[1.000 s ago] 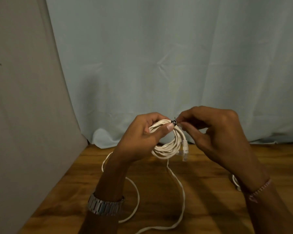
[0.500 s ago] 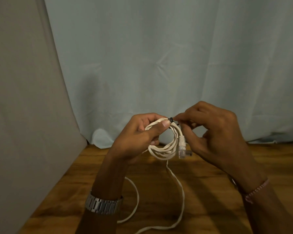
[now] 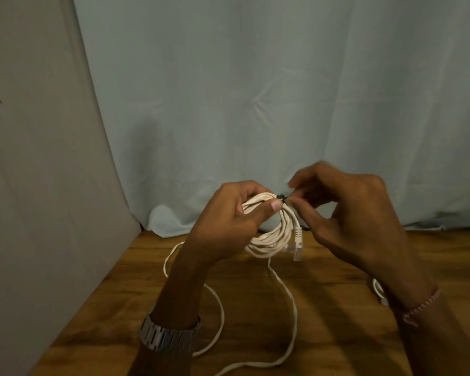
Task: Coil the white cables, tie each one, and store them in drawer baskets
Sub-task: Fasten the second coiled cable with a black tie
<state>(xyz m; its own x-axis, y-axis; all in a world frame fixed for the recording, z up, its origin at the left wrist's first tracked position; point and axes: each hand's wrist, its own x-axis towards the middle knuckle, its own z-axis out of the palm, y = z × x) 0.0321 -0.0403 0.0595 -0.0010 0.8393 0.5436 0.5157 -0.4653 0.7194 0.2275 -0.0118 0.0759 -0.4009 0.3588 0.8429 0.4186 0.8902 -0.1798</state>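
White cable (image 3: 272, 234), coiled into a small hank of several loops, hangs in the air above the wooden counter (image 3: 323, 308), held up in front of the pale blue curtain (image 3: 255, 90); the left hand (image 3: 228, 226) grips the hank on its left side, fingers curled round the loops and the thumb (image 3: 269, 207) pressed flat across the top of the bundle; just beside that thumb sits a small dark tie (image 3: 281, 197) at the top of the coil, and the right hand (image 3: 350, 221) pinches at it with thumb and forefinger, its other fingers bent and raised, the upper ones slightly blurred; a clear plug (image 3: 297, 244) on a ribbed boot dangles at the right of the hank, close under the right palm; from the bottom of the coil one loose strand (image 3: 288, 299) drops to the counter and runs off toward the near edge, while another loop (image 3: 217, 316) curves round behind the left forearm and lies on the wood; a metal watch (image 3: 168, 337) bands the left wrist and a thin pink bracelet (image 3: 421, 308) the right; a bit of another white cable (image 3: 377, 290) peeks out on the counter behind the right wrist, mostly hidden; a grey panel (image 3: 38, 185) closes off the left side, meeting the curtain at the corner.
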